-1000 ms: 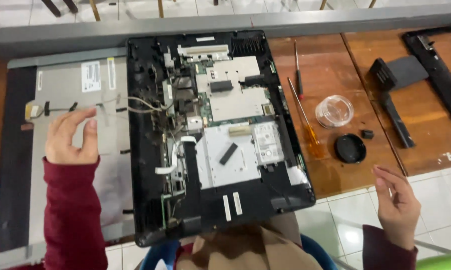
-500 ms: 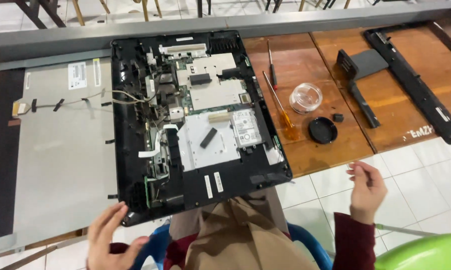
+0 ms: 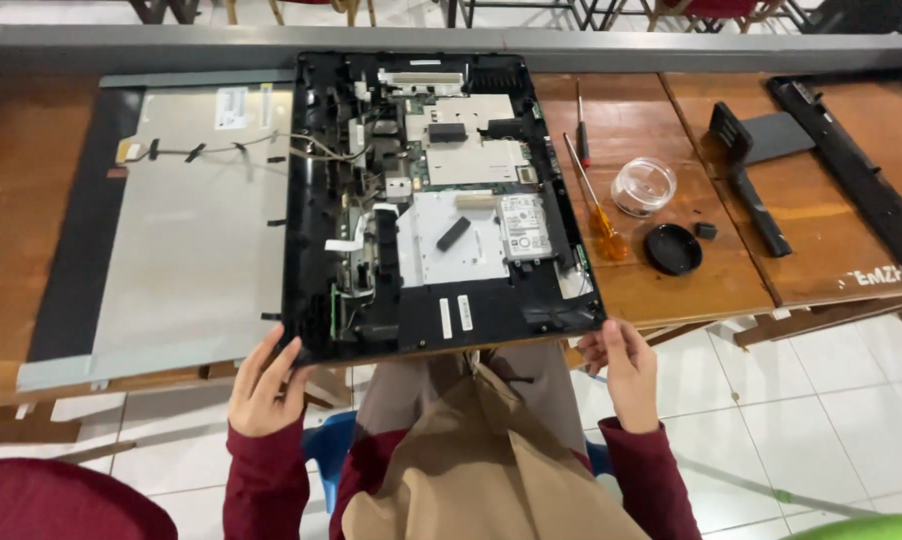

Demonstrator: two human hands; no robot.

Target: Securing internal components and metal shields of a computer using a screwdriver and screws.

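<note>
Two hands on it at once: my left hand [image 3: 263, 388] is clasped on the near left corner of the black computer chassis [image 3: 433, 200], fingers curled up over its edge, and my right hand [image 3: 626, 365] is gripping the near right corner the same way. The chassis lies open side up on the wooden desk [image 3: 671, 270], circuit boards and a small silver drive [image 3: 524, 226] exposed, its near edge hanging out past the desk over my lap. Its left part overlaps the grey display panel [image 3: 181, 230], and thin cables [image 3: 221, 148] run from that panel into the chassis.

I'd say those cables are the weak point. If I drag or lift the chassis away from the panel, they could go taut and tear at a connector. With the near edge unsupported, a slipping grip could tip the whole thing off the desk towards my knees.

To the right lie an orange-handled screwdriver [image 3: 593, 202] just beside the chassis, a second dark screwdriver [image 3: 580, 122], a clear round dish [image 3: 643, 186] and a black round cap [image 3: 672, 248]. Swinging the chassis that way could knock them about. The black stand [image 3: 756, 165] lies further right, well apart.
</note>
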